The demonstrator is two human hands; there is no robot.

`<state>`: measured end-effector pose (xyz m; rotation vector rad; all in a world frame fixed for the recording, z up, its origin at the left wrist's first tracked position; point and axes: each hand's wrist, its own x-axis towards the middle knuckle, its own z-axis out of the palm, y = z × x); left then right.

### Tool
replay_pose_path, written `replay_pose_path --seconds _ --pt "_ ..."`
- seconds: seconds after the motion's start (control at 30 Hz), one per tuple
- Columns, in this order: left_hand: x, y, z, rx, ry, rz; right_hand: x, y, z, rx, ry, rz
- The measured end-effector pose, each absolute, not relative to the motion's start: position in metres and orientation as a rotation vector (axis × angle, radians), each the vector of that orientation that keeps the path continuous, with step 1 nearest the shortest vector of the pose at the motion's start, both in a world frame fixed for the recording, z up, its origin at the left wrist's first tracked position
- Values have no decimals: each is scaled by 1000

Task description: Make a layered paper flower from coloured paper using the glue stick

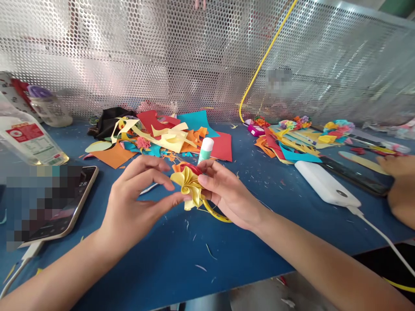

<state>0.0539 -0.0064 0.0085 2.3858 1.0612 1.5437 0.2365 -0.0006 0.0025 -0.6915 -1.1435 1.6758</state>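
A pleated yellow paper flower (pixel 187 183) with a spiral centre is pinched in my right hand (pixel 223 190), between thumb and fingers. My left hand (pixel 136 194) is at the flower's left side, fingers curved and apart, the thumb tip at its lower edge. Whether that thumb touches the paper I cannot tell. Just behind the flower are a red rounded piece (pixel 191 167) and a bit of orange. Below my right hand curves a yellow band (pixel 215 214) with dark marks, partly hidden. A glue stick (pixel 205 150) with a white cap stands behind my right hand.
Coloured paper scraps (pixel 168 138) lie at the back. On the left are a phone (pixel 69 203) on a cable and a clear bottle (pixel 30 138). A white power bank (pixel 327 183), paper flowers (pixel 337 129) and another person's arm (pixel 402 190) are rightward. Perforated metal (pixel 145 56) stands behind.
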Motion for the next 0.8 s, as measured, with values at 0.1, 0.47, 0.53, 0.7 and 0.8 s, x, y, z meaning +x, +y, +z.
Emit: replay_pose_path --seconds 0.1,0.47,0.53,0.7,0.8 --pt "54 -7 9 2414 1054 1570 234 -2 3 -659 -1134 1649" --pt "55 -10 5 2414 1055 1627 231 -6 5 -703 -1122 1643" --pt "55 -9 4 2414 1044 1625 231 -6 5 -705 -1121 1634" --pt "55 -9 4 2418 1014 1584 230 -5 5 -687 -1125 1630" --pt "55 -9 4 2440 1031 1596 231 -5 5 -697 -1145 1631"
